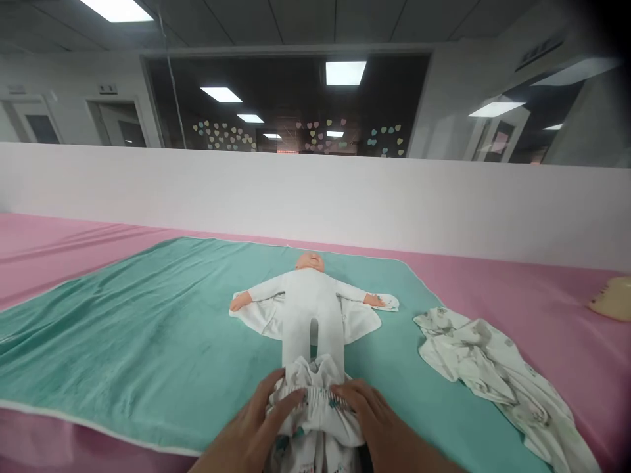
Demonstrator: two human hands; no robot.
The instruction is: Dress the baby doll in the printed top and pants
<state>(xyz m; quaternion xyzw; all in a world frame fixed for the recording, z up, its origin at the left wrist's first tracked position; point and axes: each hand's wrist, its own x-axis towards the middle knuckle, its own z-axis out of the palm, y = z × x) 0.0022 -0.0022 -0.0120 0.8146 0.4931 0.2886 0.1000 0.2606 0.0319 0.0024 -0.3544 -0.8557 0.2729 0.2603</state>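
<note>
A baby doll (310,305) in a white bodysuit lies on its back on a teal blanket (148,341), arms spread over an open white garment. At its feet a pair of patterned white trousers (315,401) is bunched up around the leg ends. My left hand (256,427) grips the elastic waistband on the left side. My right hand (374,424) grips the same waistband on the right, with the fingers curled into the fabric.
The blanket covers a pink table (542,295). A crumpled white patterned cloth (493,368) lies right of the doll. A beige object (614,299) sits at the far right edge. A low white partition (315,197) runs behind the table.
</note>
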